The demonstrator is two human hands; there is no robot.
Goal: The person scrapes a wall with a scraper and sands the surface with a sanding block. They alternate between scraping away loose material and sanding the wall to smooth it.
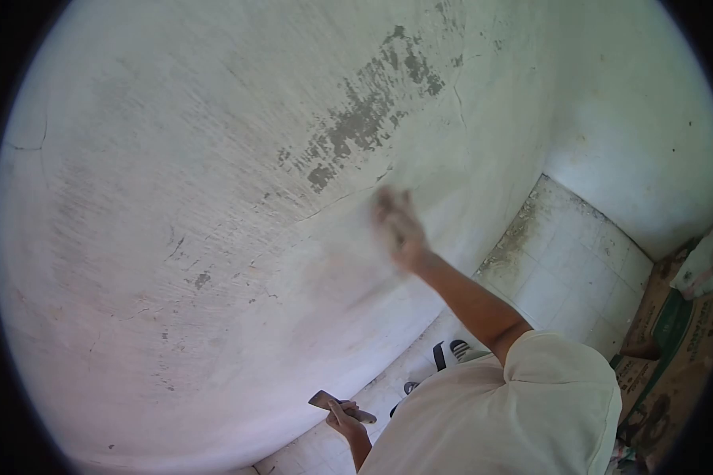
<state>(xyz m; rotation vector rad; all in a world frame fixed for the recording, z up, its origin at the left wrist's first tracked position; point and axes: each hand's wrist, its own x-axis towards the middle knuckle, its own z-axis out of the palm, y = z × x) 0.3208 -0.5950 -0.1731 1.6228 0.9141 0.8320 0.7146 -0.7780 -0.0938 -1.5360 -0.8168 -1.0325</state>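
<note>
Seen from above, a person in a pale short-sleeved shirt (499, 416) fills the lower right of the frame, facing a large off-white wall (158, 150) that curves, through the wide lens, across the left and middle. The left hand (344, 423), near the bottom centre, has its fingers wrapped around a scraper (321, 400); the flat, broad blade points toward the upper left of the frame and the handle end sticks out to the right of the fingers. The right hand (401, 231) is stretched out in front of the wall, just right of the middle of the frame, at the end of a bare forearm. It is badly blurred, so I cannot tell whether its fingers are curled or spread, or whether they touch the surface. Above and to the left of it, a band of rough grey patches (356, 127) runs diagonally toward the top of the frame, with a thin crack (337, 201) below them. Fine streaks mark much of the wall's left half, and a soft shadow falls below the right hand. A second wall (634, 119) stands at the upper right, above a floor of pale tiles (562, 257), dirty along the edge. Part of a striped shoe (459, 347) shows beside the shirt. Brown cardboard (697, 340) with green printing lies at the right edge.
</note>
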